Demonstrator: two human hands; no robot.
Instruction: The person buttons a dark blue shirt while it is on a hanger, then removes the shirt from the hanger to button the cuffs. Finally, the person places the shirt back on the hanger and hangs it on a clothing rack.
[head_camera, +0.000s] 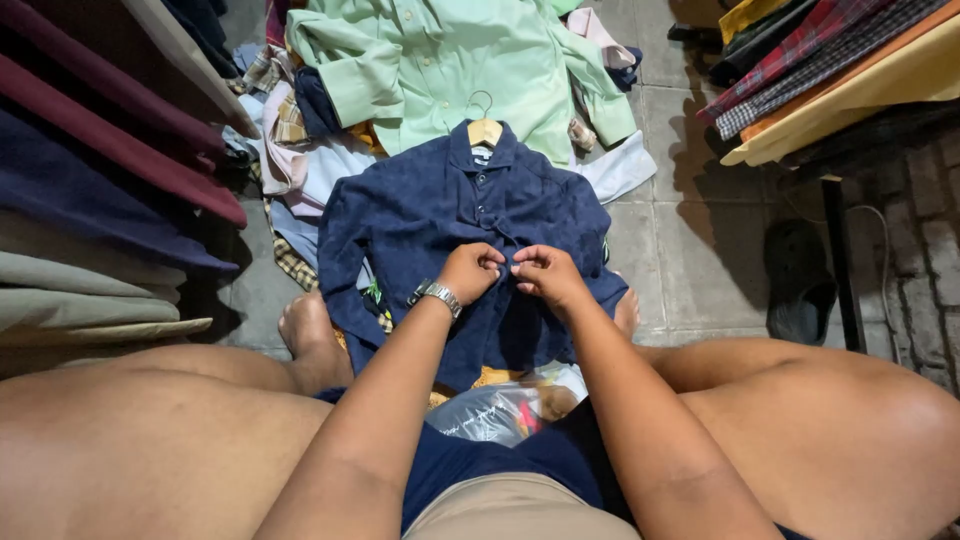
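Beyond both hands, a pale green shirt (465, 70) lies spread on the tiled floor (690, 260); nearer, beneath them, a navy shirt (440, 215) on a wooden hanger (485, 130). Left hand (470, 272) and right hand (545, 275) each keep a narrow pinching grip on its front placket, touching each other. A metal wristwatch (437, 295) circles the left wrist.

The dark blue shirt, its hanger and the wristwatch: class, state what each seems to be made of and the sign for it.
Dark blue shirt: soft woven cloth, matt, slightly mottled; it creases and drapes.
Hanger: pale wood by its colour, with a thin metal hook.
Wristwatch on the left hand: probably metal; the band is silvery and shiny.
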